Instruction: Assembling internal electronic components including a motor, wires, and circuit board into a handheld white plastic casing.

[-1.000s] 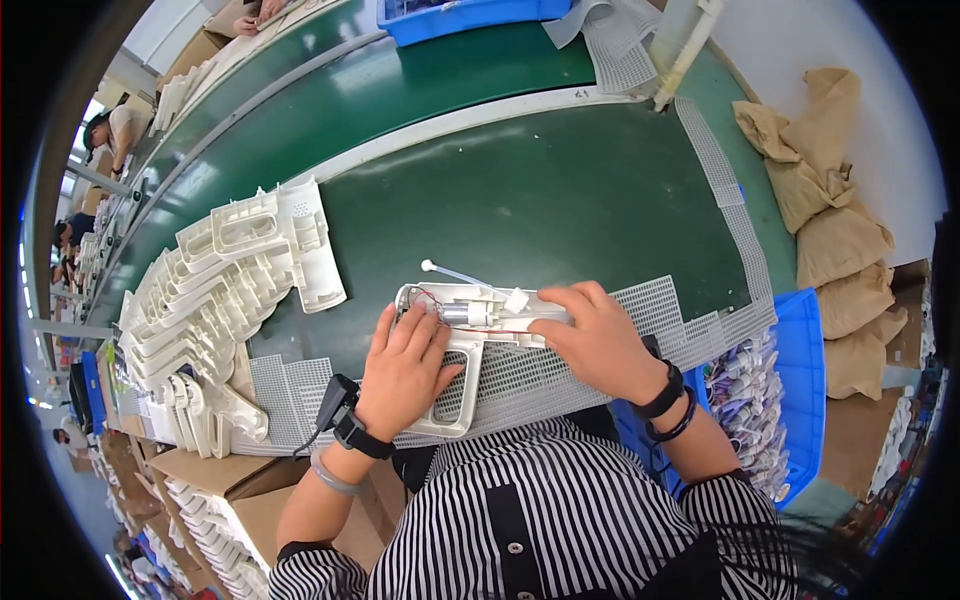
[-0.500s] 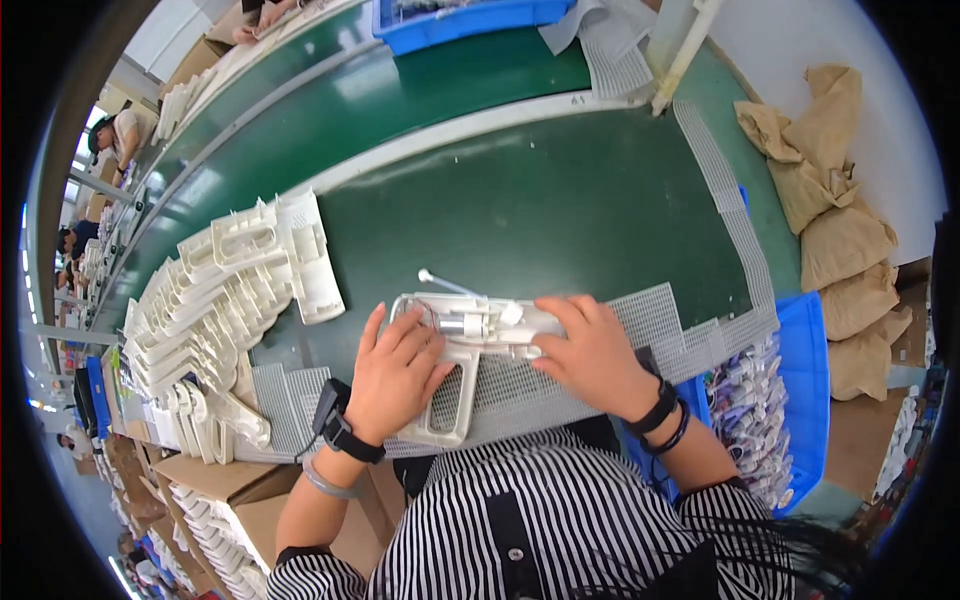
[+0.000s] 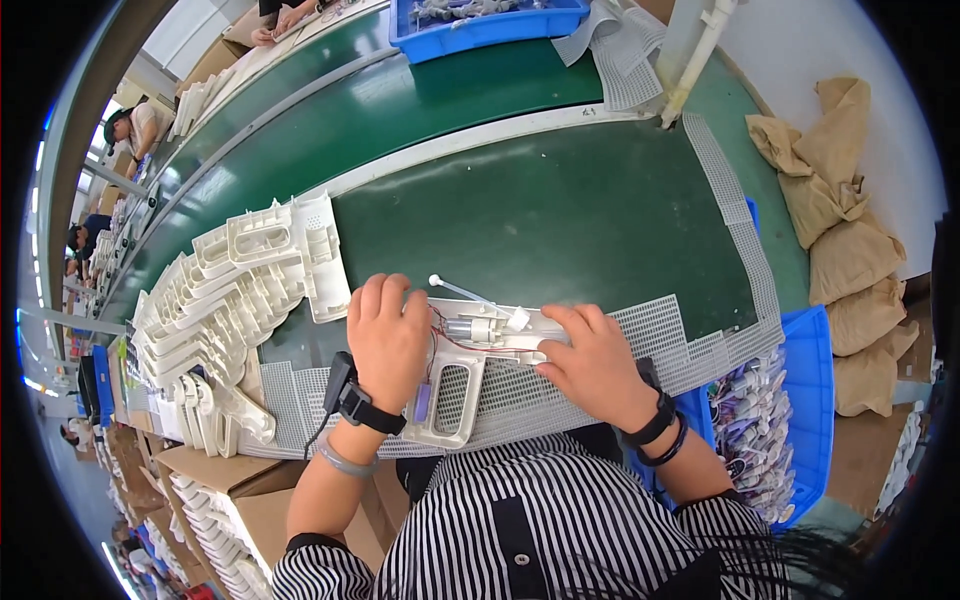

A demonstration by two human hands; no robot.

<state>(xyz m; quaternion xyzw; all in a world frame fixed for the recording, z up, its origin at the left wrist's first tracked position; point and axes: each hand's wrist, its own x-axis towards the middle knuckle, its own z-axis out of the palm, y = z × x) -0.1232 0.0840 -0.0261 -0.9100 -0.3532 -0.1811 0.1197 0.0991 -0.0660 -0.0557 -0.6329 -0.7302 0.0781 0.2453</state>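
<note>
A white plastic gun-shaped shell (image 3: pixel 462 385) lies open on a white mesh mat (image 3: pixel 660 335) at the near edge of the green table. Inside it I see a small grey motor (image 3: pixel 470 327) with red wires. My left hand (image 3: pixel 385 340) presses flat on the shell's left end. My right hand (image 3: pixel 590 360) holds its right end, fingers pinching the inner parts. A thin white rod with a ball tip (image 3: pixel 455 289) sticks out just behind the shell.
A stack of several white plastic shells (image 3: pixel 235 290) fills the table to my left. A blue bin (image 3: pixel 790 400) with small parts sits at my right. A green conveyor belt (image 3: pixel 380 100) runs behind, with a blue tray (image 3: pixel 480 20). Tan sacks (image 3: pixel 840 230) lie far right.
Both hands have stayed on the shell. My fingers have shifted slightly over the inner parts. The shell sits in nearly the same place.
</note>
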